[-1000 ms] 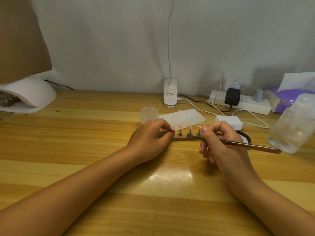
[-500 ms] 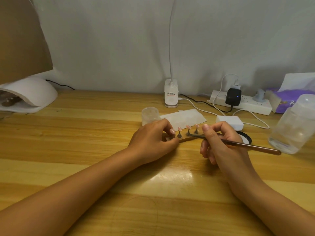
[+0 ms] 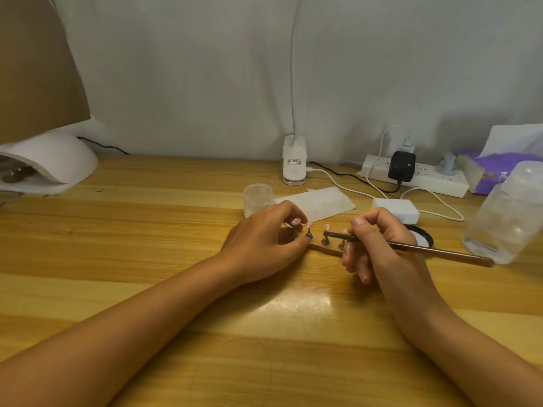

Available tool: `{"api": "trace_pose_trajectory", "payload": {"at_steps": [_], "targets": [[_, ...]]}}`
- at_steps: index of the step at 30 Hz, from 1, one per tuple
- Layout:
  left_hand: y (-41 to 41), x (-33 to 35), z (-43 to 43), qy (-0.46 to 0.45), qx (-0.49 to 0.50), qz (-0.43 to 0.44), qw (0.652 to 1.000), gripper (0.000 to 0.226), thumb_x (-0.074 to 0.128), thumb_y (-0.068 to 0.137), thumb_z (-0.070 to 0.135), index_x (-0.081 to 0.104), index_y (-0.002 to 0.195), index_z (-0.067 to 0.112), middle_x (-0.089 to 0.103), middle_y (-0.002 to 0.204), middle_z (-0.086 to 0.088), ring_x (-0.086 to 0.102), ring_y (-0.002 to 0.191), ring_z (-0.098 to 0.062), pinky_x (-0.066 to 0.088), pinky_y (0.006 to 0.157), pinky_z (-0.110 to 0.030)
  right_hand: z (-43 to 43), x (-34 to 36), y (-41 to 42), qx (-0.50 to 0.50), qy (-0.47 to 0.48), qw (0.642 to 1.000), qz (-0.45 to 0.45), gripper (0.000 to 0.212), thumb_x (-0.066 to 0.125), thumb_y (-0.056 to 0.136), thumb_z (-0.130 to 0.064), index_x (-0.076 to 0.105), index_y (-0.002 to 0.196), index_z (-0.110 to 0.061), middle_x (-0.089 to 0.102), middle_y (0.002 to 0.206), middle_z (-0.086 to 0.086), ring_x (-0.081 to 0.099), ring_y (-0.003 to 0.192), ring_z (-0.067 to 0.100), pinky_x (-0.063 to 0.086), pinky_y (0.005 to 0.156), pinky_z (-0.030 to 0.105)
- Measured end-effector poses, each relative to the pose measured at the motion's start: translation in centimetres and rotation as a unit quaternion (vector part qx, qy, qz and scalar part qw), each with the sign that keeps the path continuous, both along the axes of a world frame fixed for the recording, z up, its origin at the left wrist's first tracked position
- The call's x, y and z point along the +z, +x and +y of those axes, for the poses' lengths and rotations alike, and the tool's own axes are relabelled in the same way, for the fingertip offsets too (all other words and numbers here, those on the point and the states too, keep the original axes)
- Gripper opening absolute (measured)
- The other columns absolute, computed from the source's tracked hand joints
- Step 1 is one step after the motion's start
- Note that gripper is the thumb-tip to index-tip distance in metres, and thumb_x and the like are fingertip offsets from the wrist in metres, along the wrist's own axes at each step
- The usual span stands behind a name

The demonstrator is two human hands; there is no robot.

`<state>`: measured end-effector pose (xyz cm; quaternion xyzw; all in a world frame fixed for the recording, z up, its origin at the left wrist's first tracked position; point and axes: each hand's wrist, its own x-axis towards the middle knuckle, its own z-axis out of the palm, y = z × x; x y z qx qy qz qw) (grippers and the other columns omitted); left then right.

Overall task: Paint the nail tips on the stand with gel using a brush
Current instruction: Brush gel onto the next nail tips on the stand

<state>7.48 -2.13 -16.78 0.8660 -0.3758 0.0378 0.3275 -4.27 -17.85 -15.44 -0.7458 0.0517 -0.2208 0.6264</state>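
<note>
The left hand (image 3: 264,239) is pinching the left end of the nail-tip stand (image 3: 323,248), steadying it a little right of the desk's middle; the strip looks light and likely to skid, so holding its end seems wise. The pink nail tips (image 3: 326,227) are sitting on thin pegs, small and probably easy to knock off. The right hand (image 3: 379,245) is gripping the gel brush (image 3: 426,248) pen-style near its ferrule, the bristles resting at a middle tip. The wooden desk (image 3: 147,245) is looking smooth and glossy; a curing lamp (image 3: 53,160) is sitting at its far left corner, a power strip (image 3: 426,180) along the far edge, a plastic bottle (image 3: 508,212) at the right edge.
</note>
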Motion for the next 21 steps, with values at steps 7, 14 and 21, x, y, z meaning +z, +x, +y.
{"api": "trace_pose_trajectory", "payload": {"at_steps": [7, 14, 21], "targets": [[-0.20, 0.08, -0.13, 0.001, 0.007, -0.008, 1.000, 0.024, 0.066, 0.087, 0.049, 0.054, 0.107, 0.043, 0.056, 0.097, 0.020, 0.050, 0.070, 0.006, 0.035, 0.060, -0.024, 0.21, 0.20, -0.18, 0.057, 0.002, 0.998, 0.004, 0.022, 0.041, 0.101, -0.024, 0.055, 0.097, -0.007, 0.064, 0.064, 0.006, 0.049, 0.049, 0.016, 0.044, 0.048, 0.019], [0.08, -0.09, -0.11, -0.013, 0.012, -0.012, 1.000, 0.023, 0.067, 0.089, 0.044, 0.060, 0.110, 0.037, 0.055, 0.111, 0.013, 0.047, 0.076, 0.001, 0.039, 0.067, -0.028, 0.06, 0.15, -0.12, 0.052, 0.001, 0.999, 0.016, 0.023, 0.041, 0.102, -0.024, 0.055, 0.098, -0.007, 0.063, 0.063, 0.004, 0.049, 0.049, 0.016, 0.044, 0.048, 0.020], [0.13, -0.11, -0.09, -0.043, -0.007, -0.017, 0.999, 0.011, 0.069, 0.090, 0.034, 0.062, 0.097, 0.037, 0.055, 0.101, 0.015, 0.048, 0.070, 0.009, 0.035, 0.063, -0.023, -0.02, -0.06, 0.00, 0.047, -0.008, 0.999, 0.027, 0.022, 0.041, 0.102, -0.028, 0.054, 0.105, -0.011, 0.065, 0.065, 0.002, 0.052, 0.051, 0.013, 0.046, 0.051, 0.020]]}}
